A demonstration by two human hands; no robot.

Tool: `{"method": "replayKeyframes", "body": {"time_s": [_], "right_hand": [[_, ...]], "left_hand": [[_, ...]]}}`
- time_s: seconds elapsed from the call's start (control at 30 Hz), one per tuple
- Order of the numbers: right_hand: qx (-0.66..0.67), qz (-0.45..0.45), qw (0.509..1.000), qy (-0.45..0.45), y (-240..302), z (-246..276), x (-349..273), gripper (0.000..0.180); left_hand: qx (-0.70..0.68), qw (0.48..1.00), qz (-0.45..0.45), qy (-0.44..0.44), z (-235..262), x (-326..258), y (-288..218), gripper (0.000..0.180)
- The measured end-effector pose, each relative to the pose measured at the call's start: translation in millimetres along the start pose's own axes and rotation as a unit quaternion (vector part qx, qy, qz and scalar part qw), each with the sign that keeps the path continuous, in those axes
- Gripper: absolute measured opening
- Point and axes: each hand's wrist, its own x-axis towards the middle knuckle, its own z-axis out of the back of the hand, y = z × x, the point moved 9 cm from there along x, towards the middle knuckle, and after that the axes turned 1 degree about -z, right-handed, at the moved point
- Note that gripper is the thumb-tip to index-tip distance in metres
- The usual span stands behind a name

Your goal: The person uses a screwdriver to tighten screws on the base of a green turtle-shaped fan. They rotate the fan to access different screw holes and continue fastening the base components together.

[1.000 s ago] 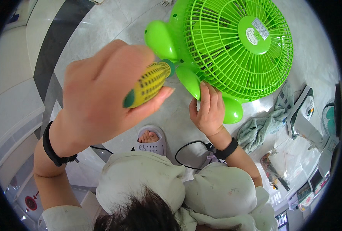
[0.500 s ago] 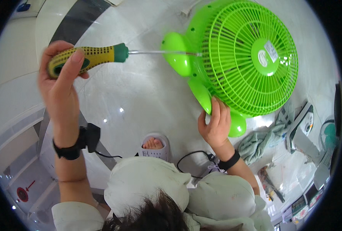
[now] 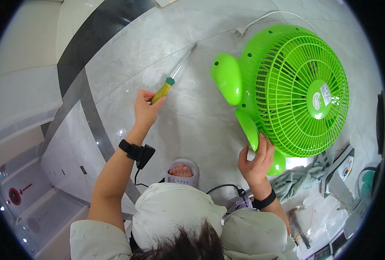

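The left hand (image 3: 146,107) grips the screwdriver (image 3: 170,81); the right hand (image 3: 258,162) holds the fan (image 3: 317,104) by its lobe (image 3: 247,126). The fan should be steady before the screwdriver touches it.

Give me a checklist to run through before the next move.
1. Screwdriver in hand: ok, the left hand holds it by its yellow-green handle.
2. Screwdriver tip away from the green fan: ok, the two are apart.
3. Right hand on the fan: ok, at a curved green lobe.
4. White plug out of any socket: ok, it lies on the floor.
5. Surroundings free of loose things: not ok, a grey-green towel lies near the fan.
6. Screws inside the dark holes: cannot tell, too small.
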Motion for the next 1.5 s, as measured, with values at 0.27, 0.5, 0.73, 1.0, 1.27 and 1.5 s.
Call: {"method": "replayKeyframes", "body": {"time_s": [0.27,0.5,0.73,1.0,1.27,1.5], "right_hand": [[-0.006,0.011,1.000,0.011,2,-2,0,0.068],[-0.015,0.017,1.000,0.011,1,-1,-2,0.064],[-0.062,0.050,0.997,0.007,1,-3,-2,0.063],[-0.089,0.072,0.993,0.007,-7,0,-2,0.059],[-0.096,0.075,0.993,-0.011,-6,1,-1,0.060],[-0.068,0.029,0.997,0.010,-10,2,6,0.058]], "left_hand": [[0.174,0.918,-0.348,-0.081,-25,32,-114,0.034],[0.260,0.919,-0.291,-0.066,-91,94,-148,0.019],[0.177,0.951,-0.217,-0.131,-85,116,-144,0.011],[0.188,0.966,-0.152,-0.090,-85,161,-158,0.035],[0.039,0.946,-0.304,-0.105,-65,109,-148,0.065],[0.200,0.963,-0.176,-0.037,-24,1,-70,0.062]]}}
